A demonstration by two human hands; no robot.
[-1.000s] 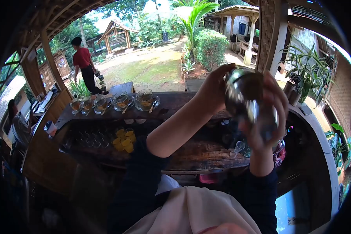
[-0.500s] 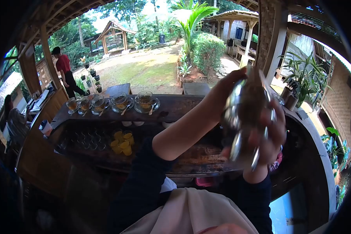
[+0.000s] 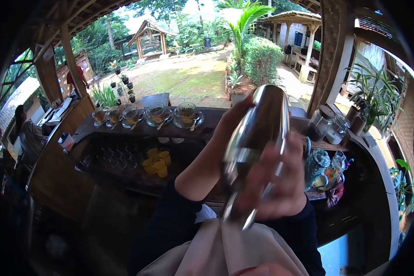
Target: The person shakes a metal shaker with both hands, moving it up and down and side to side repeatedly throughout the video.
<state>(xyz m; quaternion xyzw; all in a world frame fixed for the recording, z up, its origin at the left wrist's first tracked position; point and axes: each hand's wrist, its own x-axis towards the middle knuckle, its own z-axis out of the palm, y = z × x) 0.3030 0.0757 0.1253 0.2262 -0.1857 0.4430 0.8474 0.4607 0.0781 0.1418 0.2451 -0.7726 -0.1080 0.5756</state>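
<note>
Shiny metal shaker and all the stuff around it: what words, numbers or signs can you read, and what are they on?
No readable words, numbers or signs.
Metal shaker: no writing shows; partly blurred.
Small white container: any print too small.
Papers: too small.

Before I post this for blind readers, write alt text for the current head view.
Left hand and right hand grip a shiny metal shaker at a dark wooden counter. Glass cups line its far edge, yellow cups sit nearer, jars stand at right.
</note>
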